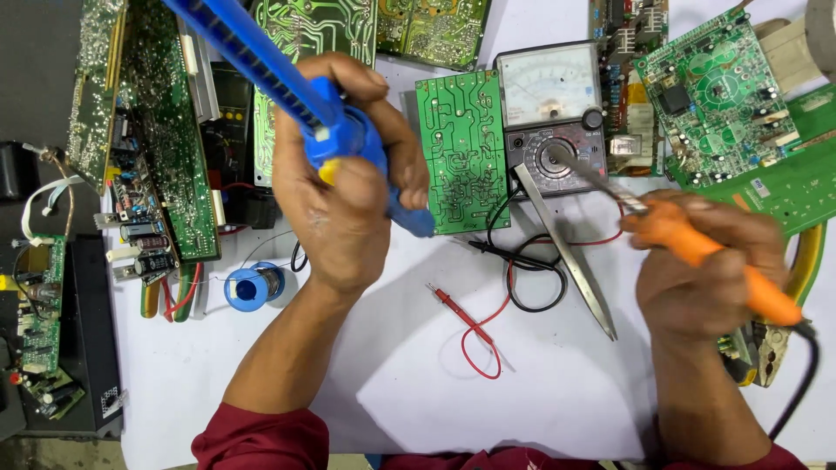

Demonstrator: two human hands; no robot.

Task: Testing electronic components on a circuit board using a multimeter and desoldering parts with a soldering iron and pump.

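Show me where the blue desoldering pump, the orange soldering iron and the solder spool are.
blue desoldering pump (348, 130), head view, on its blue body above the left hand's grip.
orange soldering iron (697, 248), head view, on its orange handle.
solder spool (251, 288), head view, on its blue top face.

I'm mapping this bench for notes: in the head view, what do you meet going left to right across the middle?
Solder spool → left hand gripping a blue desoldering pump → small green circuit board → analog multimeter → right hand holding an orange-handled soldering iron.
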